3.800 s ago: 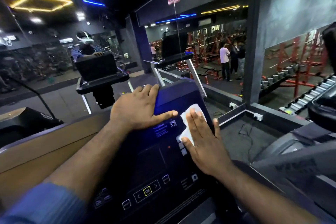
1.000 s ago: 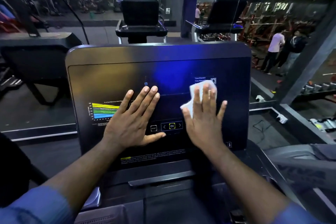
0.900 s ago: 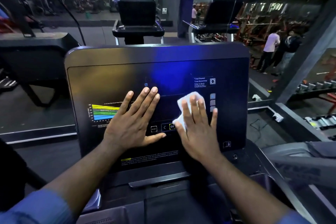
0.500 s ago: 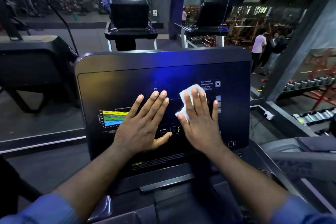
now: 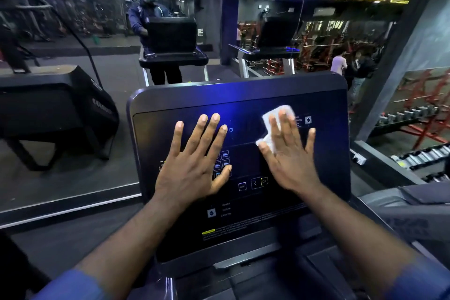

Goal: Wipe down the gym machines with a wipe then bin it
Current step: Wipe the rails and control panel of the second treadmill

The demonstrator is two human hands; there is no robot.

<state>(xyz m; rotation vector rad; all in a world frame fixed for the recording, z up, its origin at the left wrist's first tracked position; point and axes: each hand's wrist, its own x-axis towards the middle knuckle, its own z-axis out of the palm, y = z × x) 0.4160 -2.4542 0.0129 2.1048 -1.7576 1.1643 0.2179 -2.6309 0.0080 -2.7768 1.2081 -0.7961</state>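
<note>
A treadmill console with a dark glossy touch panel stands in front of me. A white wipe lies flat on the upper right part of the panel. My right hand presses the wipe against the screen with straight, spread fingers; part of the wipe shows above and to the left of the fingertips. Flat on the left half of the panel rests my left hand, fingers spread, thumb next to lit icons. Both forearms reach up from blue sleeves at the bottom.
A wall mirror just behind the console reflects me and the treadmills. Another black machine stands to the left. Dumbbell racks and red frames fill the right side, where people stand in the distance.
My right hand has slid the wipe up and to the right across the panel. The left hand stays flat on the left half. The screen's graph has given way to small icons.
</note>
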